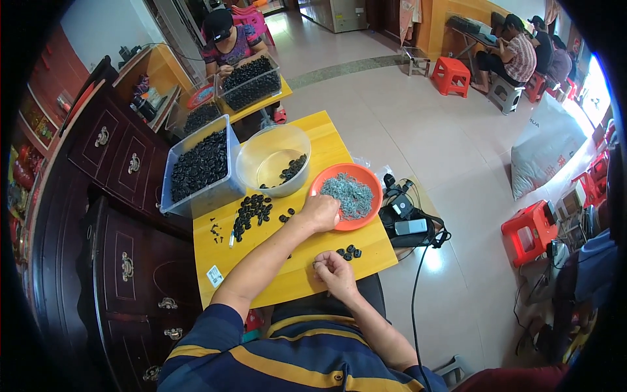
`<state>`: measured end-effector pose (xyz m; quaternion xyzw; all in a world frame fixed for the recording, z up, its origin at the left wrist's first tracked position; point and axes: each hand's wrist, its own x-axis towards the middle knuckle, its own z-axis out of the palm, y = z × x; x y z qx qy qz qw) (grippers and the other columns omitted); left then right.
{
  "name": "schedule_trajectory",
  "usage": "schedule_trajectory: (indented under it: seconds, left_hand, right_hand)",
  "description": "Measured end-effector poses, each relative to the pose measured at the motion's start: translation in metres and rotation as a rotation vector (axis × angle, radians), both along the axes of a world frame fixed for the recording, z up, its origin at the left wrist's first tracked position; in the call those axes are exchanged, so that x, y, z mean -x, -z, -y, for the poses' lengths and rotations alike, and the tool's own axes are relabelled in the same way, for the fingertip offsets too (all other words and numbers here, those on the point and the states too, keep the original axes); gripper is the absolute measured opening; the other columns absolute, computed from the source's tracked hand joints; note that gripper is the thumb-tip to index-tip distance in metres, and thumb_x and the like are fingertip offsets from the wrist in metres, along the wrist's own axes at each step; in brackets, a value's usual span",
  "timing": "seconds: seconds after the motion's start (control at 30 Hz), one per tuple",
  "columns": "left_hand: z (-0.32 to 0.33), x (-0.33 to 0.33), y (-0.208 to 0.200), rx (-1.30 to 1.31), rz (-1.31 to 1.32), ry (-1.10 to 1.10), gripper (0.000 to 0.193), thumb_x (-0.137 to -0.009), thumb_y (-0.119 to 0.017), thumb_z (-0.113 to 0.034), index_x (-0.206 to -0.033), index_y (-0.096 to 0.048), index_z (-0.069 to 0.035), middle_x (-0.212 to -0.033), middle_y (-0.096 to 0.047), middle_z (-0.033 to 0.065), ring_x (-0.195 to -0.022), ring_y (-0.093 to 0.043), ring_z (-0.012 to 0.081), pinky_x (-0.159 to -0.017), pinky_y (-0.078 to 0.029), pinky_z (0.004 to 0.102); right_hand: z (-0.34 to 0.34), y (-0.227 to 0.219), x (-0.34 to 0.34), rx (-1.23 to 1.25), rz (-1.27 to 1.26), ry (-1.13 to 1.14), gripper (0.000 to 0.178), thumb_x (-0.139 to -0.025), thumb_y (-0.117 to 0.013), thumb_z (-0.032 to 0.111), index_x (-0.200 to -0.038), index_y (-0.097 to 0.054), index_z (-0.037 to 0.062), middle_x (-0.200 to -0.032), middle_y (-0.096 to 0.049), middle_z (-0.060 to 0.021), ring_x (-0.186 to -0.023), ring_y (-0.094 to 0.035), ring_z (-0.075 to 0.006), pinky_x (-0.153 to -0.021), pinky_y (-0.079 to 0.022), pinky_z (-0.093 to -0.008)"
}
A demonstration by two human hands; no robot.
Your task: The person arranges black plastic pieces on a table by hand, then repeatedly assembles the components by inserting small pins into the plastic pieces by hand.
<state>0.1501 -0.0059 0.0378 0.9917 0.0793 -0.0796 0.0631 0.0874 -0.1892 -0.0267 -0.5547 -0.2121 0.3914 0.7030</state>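
My left hand [320, 213] is at the near-left rim of an orange-red bowl [377, 208]. Its fingers are curled, their tips hidden from view. Heaped in the bowl are many small grey-green pieces [349, 195], too fine to name. Lower down, over the table's near part, my right hand [336, 273] has thumb and fingers pinched together; what they hold is hidden. Just above it lie several small black rounded parts [349, 252]. A larger group of black oval parts [252, 214] is spread left of my left hand, with a few more [286, 215] beside my wrist.
On the yellow table [320, 134] stand a clear round tub [251, 160] and a plastic bin [196, 206] of black parts. Dark drawers [124, 255] flank the left side. A cable and black bag [418, 228] sit to the right. Across from me a person [232, 42] works.
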Motion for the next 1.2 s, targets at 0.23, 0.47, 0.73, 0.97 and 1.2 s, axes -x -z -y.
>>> schedule_trajectory:
  seconds: [0.23, 0.47, 0.73, 0.97, 1.2]
  left_hand:
    - [0.004, 0.017, 0.007, 0.143, 0.292, -0.064, 0.016, -0.086, -0.059, -0.015, -0.091, -0.059, 0.000, -0.089, -0.068, 0.0206, -0.088, -0.067, 0.0384, -0.078, -0.054, 0.0496]
    - [0.001, 0.025, 0.013, 0.392, 0.499, -0.043, 0.010, -0.083, -0.061, -0.007, -0.092, -0.060, -0.003, -0.088, -0.066, 0.0155, -0.084, -0.065, 0.0352, -0.074, -0.053, 0.0444]
    - [-0.009, 0.055, 0.013, 0.817, 0.530, -0.265, 0.010, -0.084, -0.064, -0.002, -0.092, -0.070, -0.002, -0.079, -0.064, -0.0030, -0.066, -0.055, 0.0030, -0.062, -0.047, 0.0212]
    - [0.005, 0.097, 0.006, 1.189, 0.483, -0.355, 0.013, -0.090, -0.063, 0.001, -0.101, -0.066, -0.005, -0.083, -0.060, -0.0073, -0.068, -0.051, -0.0008, -0.062, -0.045, 0.0176]
    - [0.017, 0.140, 0.021, 1.220, 0.603, -0.317, 0.016, -0.089, -0.062, 0.001, -0.104, -0.060, -0.003, -0.088, -0.057, -0.0038, -0.073, -0.052, 0.0020, -0.069, -0.048, 0.0198]
  right_hand:
    - [0.002, -0.003, 0.002, -0.006, 0.005, 0.000, 0.010, -0.096, -0.061, 0.006, -0.104, -0.061, -0.0004, -0.083, -0.064, 0.0003, -0.070, -0.062, -0.0071, -0.065, -0.050, -0.0226]
    - [0.001, -0.002, 0.001, -0.008, -0.008, 0.015, 0.009, -0.096, -0.060, 0.006, -0.103, -0.061, 0.0007, -0.085, -0.063, 0.0003, -0.069, -0.061, -0.0062, -0.063, -0.049, -0.0217]
    - [-0.003, -0.003, -0.001, -0.042, -0.043, 0.012, 0.011, -0.098, -0.060, 0.008, -0.107, -0.059, 0.0015, -0.087, -0.062, 0.0007, -0.071, -0.061, -0.0073, -0.064, -0.050, -0.0216]
    - [-0.003, -0.006, 0.002, -0.026, -0.142, 0.116, 0.009, -0.098, -0.061, 0.009, -0.105, -0.061, 0.0024, -0.086, -0.062, 0.0005, -0.070, -0.061, -0.0075, -0.065, -0.051, -0.0222]
    - [-0.006, -0.011, 0.005, -0.056, -0.161, 0.150, 0.011, -0.098, -0.061, 0.010, -0.107, -0.061, 0.0037, -0.087, -0.062, 0.0003, -0.071, -0.060, -0.0077, -0.064, -0.050, -0.0215]
